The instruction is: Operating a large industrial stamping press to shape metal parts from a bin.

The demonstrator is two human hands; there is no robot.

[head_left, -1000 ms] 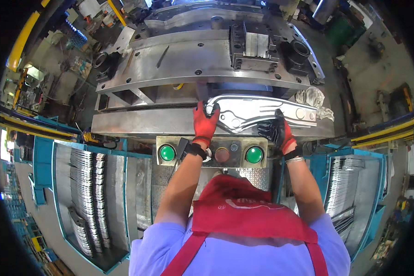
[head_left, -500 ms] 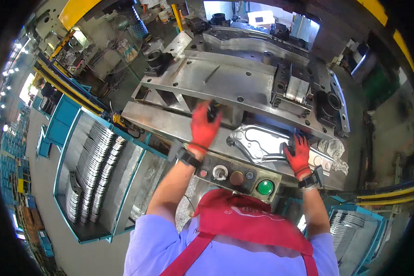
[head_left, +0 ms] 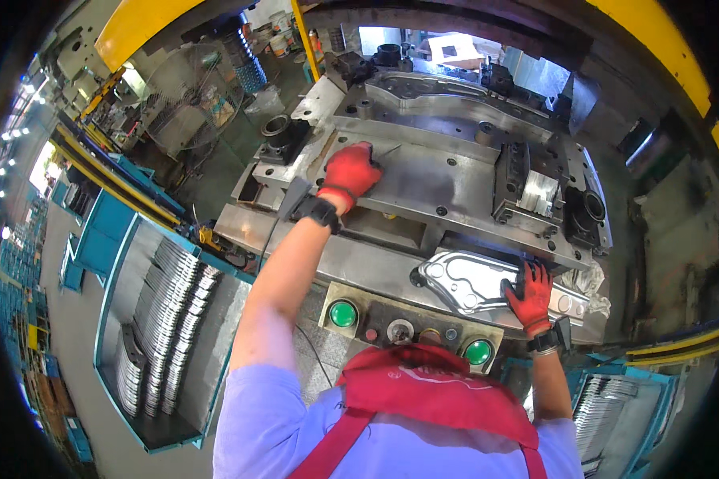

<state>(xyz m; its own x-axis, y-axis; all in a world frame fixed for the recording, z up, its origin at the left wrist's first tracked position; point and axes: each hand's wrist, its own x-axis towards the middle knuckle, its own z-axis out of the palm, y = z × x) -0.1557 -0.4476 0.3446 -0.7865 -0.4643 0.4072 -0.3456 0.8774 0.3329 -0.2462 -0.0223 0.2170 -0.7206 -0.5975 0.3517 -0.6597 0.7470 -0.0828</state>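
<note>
My left hand (head_left: 351, 172), in a red glove, is closed over the near end of a thin dark rod (head_left: 390, 149) on the steel die plate (head_left: 423, 172). Only the rod's far tip shows past my knuckles. To the right, a shiny stamped metal part (head_left: 467, 279), long and curved with round embossings, lies on the ledge at the die's front. My right hand (head_left: 529, 297), in a red glove with dark fingertips, rests on this part with fingers spread and thumb apart.
A control box with two green buttons (head_left: 343, 314) sits before me. On the left, a teal bin (head_left: 216, 375) holds stacked curved metal parts; another teal bin (head_left: 655, 415) stands at lower right. A crumpled cloth (head_left: 593, 289) lies beside the part. Guide posts (head_left: 587, 207) rise from the die.
My left hand has moved from the opening in the die's front up onto the plate, over the rod. The view has shifted; my right hand stays on the stamped part.
</note>
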